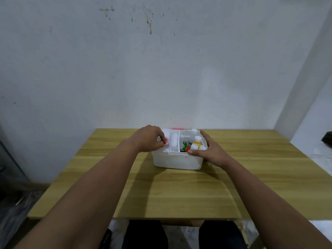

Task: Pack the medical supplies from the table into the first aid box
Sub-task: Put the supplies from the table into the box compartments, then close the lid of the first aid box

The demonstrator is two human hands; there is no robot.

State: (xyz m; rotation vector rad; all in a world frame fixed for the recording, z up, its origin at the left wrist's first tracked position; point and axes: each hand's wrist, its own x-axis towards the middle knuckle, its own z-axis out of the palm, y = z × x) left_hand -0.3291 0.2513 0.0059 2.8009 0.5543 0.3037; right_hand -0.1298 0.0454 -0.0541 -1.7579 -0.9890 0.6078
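Evidently near the end of packing, we had the white plastic first aid box point(177, 159) at the far middle of the wood-grain counter point(179, 191), which looked bare of supplies. Our left hand point(149, 139) pinched a small round red-and-white container point(166, 140) directly over the box's left compartment; only a short downward move remained, we judged. A cylindrical white roll point(173, 141) lay beside it, long axis pointing away from us. Our right hand point(209, 150), fingers spread, steadied the right wall beside a yellow-collared bottle point(197, 143).
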